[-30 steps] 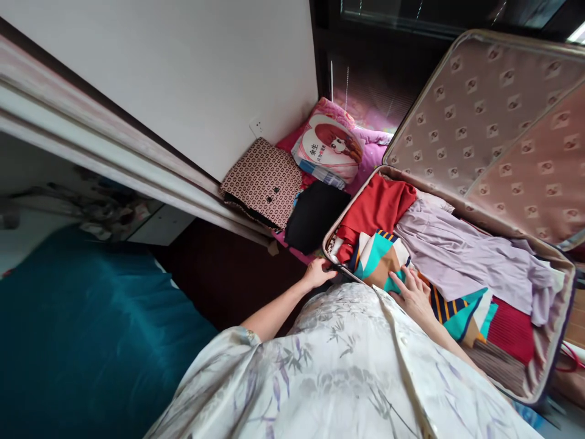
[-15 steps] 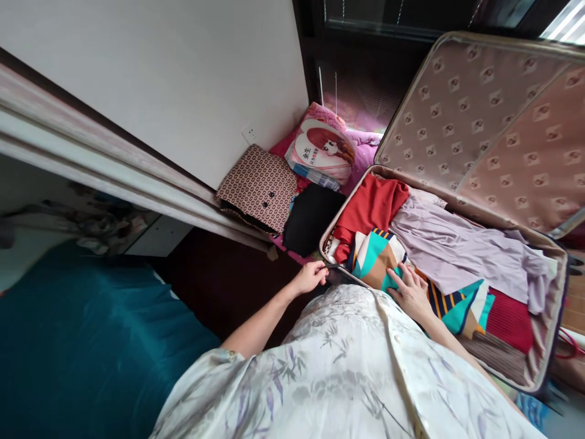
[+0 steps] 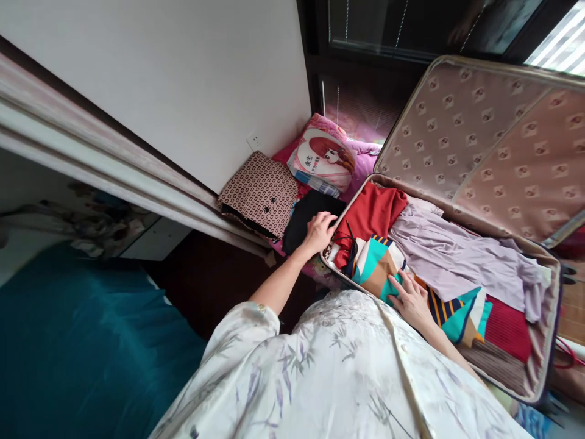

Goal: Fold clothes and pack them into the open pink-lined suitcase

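An open suitcase (image 3: 551, 317) lies on the bed, its patterned lid (image 3: 484, 140) raised. Inside are a red garment (image 3: 372, 210), a lilac garment (image 3: 457, 256) and a teal, brown and striped garment (image 3: 375, 262). My right hand (image 3: 411, 299) lies flat on the teal garment, fingers spread. My left hand (image 3: 319, 231) rests at the suitcase's left rim, on a folded black garment (image 3: 304, 222) beside the case. A thin dark strap (image 3: 351, 244) lies by the rim.
A brown patterned bag (image 3: 260, 192) and a cartoon-printed package (image 3: 326, 158) sit against the white wall, on pink bedding (image 3: 365, 161). A teal blanket (image 3: 82, 347) fills the lower left. A dark window (image 3: 365, 55) stands behind the suitcase.
My left hand has moved up from the suitcase's near corner to the black garment by the left rim. My right hand has stayed on the teal garment.
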Tool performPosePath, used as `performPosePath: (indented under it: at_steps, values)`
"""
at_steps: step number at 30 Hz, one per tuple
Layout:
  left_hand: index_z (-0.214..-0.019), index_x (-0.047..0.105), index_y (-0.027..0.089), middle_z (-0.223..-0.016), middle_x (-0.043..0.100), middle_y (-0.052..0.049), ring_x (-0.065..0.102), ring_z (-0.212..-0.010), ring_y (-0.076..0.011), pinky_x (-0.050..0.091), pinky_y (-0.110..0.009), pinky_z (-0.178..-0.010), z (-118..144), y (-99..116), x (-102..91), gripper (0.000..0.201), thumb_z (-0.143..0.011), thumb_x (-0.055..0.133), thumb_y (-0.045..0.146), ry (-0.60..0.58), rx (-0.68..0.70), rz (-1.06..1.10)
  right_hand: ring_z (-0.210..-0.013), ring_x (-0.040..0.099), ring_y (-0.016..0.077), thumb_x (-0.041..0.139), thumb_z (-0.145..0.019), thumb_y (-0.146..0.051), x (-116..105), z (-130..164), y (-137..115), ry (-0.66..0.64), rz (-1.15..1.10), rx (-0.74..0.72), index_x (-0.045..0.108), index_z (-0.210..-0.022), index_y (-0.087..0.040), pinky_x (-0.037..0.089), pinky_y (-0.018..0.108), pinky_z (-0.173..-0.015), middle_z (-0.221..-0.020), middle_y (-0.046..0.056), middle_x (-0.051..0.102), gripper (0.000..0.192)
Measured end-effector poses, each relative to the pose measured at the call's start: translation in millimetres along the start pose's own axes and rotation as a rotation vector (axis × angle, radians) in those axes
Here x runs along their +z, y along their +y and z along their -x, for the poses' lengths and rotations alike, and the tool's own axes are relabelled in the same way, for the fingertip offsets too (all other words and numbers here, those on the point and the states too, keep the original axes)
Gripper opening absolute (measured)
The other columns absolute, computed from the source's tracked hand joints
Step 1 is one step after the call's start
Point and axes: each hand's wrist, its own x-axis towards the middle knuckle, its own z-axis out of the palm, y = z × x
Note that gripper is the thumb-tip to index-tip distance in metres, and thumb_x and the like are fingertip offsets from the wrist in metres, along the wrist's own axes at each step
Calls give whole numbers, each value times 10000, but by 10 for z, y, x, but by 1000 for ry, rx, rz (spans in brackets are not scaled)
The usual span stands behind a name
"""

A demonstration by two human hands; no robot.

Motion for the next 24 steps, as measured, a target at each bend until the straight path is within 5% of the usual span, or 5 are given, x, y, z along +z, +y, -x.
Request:
performPosePath:
  at_steps: [3,7,13,19,24]
  values:
    - [-1365,574,199,-1411,549,-132,521,-1335,-238,398,-365,-1146,218,-578,-30,378,-993,516,229,65,-334,62,-1481,375,361,450,-1017,-425,-66,-39,-101,32,-24,55,342,-1618,-370,403,542,-1083,-1641,126,378,613]
    - [-1435,505,164,-1429,535,-179,563,-1317,-270,424,-379,-1130,636,-1224,20,471,-989,544,310,-12,-852,-4,-1547,278,357,469,-1020,-422,-273,-314,-332,86,-14,36,341,-1621,-368,346,545,-1135,-1686,117,315,617]
    - [-1584,277,162,-1596,361,-231,429,-1462,-345,377,-420,-1168,825,-1733,257,879,-879,691,483,-103,-970,-26,-1590,179,335,523,-1007,-408,-451,-1059,-853,-35,10,-206,405,-1589,-387,255,561,-1211,-1728,66,220,595]
    - [-1604,169,108,-1670,229,-259,229,-1577,-307,283,-368,-1226,438,-2055,627,1043,-836,744,516,-218,-967,16,-1490,414,325,500,-1012,-498,-94,-1564,-1117,-282,-4,-295,427,-1591,-259,360,568,-1172,-1625,172,421,630]
    - [-1542,320,94,-1515,480,-286,469,-1434,-396,393,-471,-1141,234,-2186,708,1030,-737,856,451,-271,-1072,99,-1473,442,313,525,-996,-514,154,-1615,-1023,-313,2,-267,385,-1607,-311,401,573,-1139,-1631,156,417,659]
